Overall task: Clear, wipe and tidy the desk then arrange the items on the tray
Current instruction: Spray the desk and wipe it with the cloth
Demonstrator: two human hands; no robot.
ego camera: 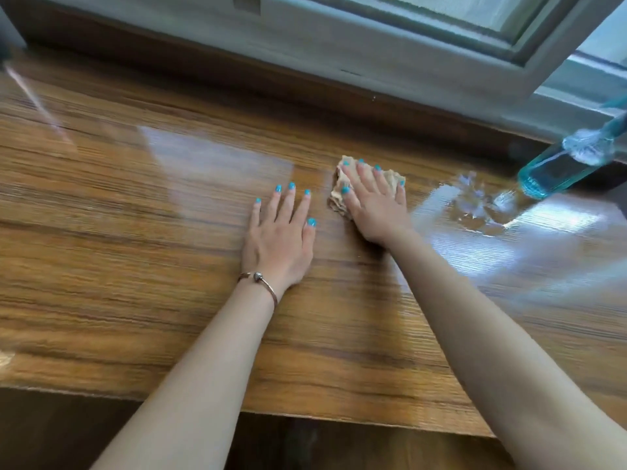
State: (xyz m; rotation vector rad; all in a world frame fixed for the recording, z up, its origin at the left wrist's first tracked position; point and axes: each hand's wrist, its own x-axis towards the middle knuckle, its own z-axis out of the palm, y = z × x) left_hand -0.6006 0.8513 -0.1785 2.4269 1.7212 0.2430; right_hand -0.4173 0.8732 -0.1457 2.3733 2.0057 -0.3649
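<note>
The glossy wooden desk (135,232) fills the view. My right hand (375,205) presses flat on a crumpled tan cloth (339,195) at the desk's far middle, fingers spread over it. My left hand (280,239) lies flat and open on the bare wood just left of the cloth, a bracelet on its wrist. No tray is in view.
A blue-tinted glass bottle (559,167) stands at the far right edge of the desk, blurred. A window frame (441,45) and a dark sill run along the back. The desk's front edge (305,415) is near my elbows.
</note>
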